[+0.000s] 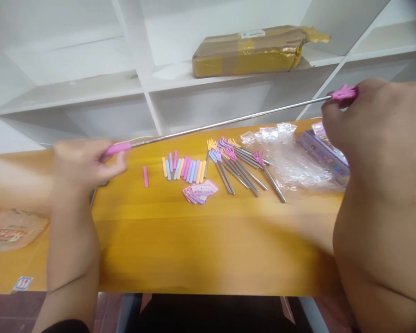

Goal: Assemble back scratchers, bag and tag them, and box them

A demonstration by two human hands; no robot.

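A telescopic back scratcher [229,121] is drawn out long between my two hands, above the table. My left hand [85,159] is closed round its pink grip. At the other end my right hand [381,115] grips the pink claw head. Below lie several back scratcher rods [242,171] with yellow, purple, blue and pink claws and bare metal ends. To their left is a row of coloured handle sleeves [190,170] in pink, blue, purple and yellow. One pink sleeve [145,176] lies apart. Small printed cards [199,192] are fanned out in front of the row.
Clear plastic bags [291,162] and a purple printed box [322,155] lie on the right of the wooden table [194,254]. An orange package [15,229] is at the left. Behind, a taped carton [249,53] rests on a white shelf [173,83].
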